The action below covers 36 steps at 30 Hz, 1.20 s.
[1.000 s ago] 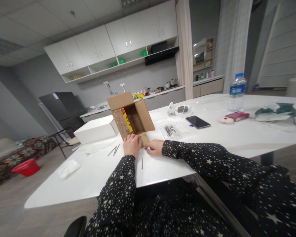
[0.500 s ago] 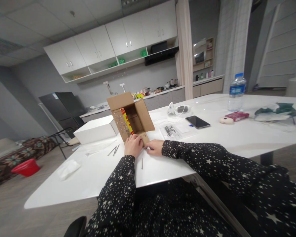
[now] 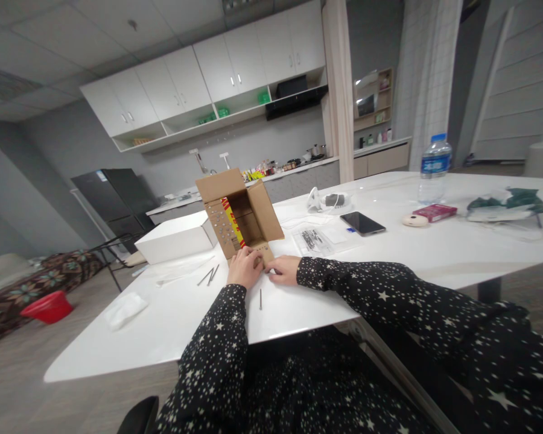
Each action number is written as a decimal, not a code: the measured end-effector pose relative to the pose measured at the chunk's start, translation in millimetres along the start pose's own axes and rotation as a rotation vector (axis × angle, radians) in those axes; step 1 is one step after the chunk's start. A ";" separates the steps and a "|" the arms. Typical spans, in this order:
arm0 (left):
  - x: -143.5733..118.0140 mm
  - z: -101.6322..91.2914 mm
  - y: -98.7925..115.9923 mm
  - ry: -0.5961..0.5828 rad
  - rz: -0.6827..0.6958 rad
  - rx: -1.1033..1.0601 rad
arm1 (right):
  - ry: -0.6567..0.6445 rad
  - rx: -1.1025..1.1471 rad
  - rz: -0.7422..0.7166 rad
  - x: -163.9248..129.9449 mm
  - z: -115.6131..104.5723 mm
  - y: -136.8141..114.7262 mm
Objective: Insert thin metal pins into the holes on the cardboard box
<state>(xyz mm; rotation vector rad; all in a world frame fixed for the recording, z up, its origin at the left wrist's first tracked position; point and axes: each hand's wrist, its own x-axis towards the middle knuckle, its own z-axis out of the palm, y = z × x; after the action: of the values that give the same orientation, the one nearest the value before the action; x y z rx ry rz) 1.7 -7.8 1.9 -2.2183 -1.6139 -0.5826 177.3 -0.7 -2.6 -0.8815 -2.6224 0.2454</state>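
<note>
Your left hand point(image 3: 244, 268) lies with half-bent fingers on the lower flap of the cardboard box point(image 3: 270, 216), and your right hand point(image 3: 284, 269), with its fingers curled, is at the edge of this same flap; whether either one pinches something small, I cannot tell. The box stands on the white table point(image 3: 172, 325) with its opening towards you, just beside the white carton point(image 3: 174, 241), and one thin metal rod point(image 3: 260, 299) lies near your hands.
</note>
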 end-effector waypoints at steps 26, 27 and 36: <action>-0.5 -2.4 -14.8 0.043 -0.103 -0.061 | 0.007 -0.026 0.001 -0.4 0.7 0.4; -0.4 -3.2 -15.2 0.051 -0.117 -0.062 | 0.010 -0.025 0.000 -0.4 0.7 -0.1; -1.1 -8.0 -16.3 0.133 -0.248 -0.075 | 0.040 -0.026 -0.013 -1.0 3.0 1.0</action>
<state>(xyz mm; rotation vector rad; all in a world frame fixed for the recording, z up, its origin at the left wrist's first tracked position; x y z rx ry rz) -15.2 -7.7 8.6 -1.9953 -1.8359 -0.8522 177.5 -0.7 -5.9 -0.8692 -2.5991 0.1885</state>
